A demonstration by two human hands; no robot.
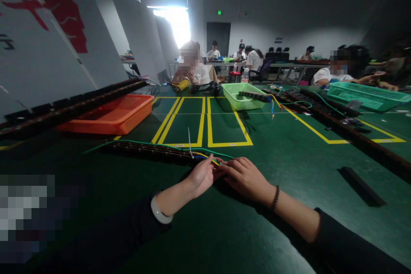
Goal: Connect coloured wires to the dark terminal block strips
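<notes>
While the left hand (202, 178) pinches coloured wires (205, 157) between thumb and fingers, the right hand (247, 177) meets it with fingers bent together; what that one grips is hidden. The wires come off the right end of a dark strip (150, 150) lying just beyond the hands, and one white cable tie (189, 142) sticks up beside that end, close to the left hand. Three wire colours show there: green, yellow and blue, the green one trailing along the strip's length.

Three baskets stand farther off: an orange basket (128, 115) at left, with a long dark strip (64, 109) reaching over it; a light green basket (245, 103) near the middle, with a shorter strip (253, 95) jutting past its rim; and a teal basket (359, 96) at right. Long dark pieces (362, 137) and one loose black bar (361, 186) lie to the right.

Green and slightly glossy, the table (244, 239) carries yellow tape outlines (229, 144). Two co-workers sit nearby across it, others at a back table. Behind them are a grey door (218, 40), a lit green sign (219, 13) and a glaring window (180, 25); a pale partition with a red graphic (69, 17) rises at left.
</notes>
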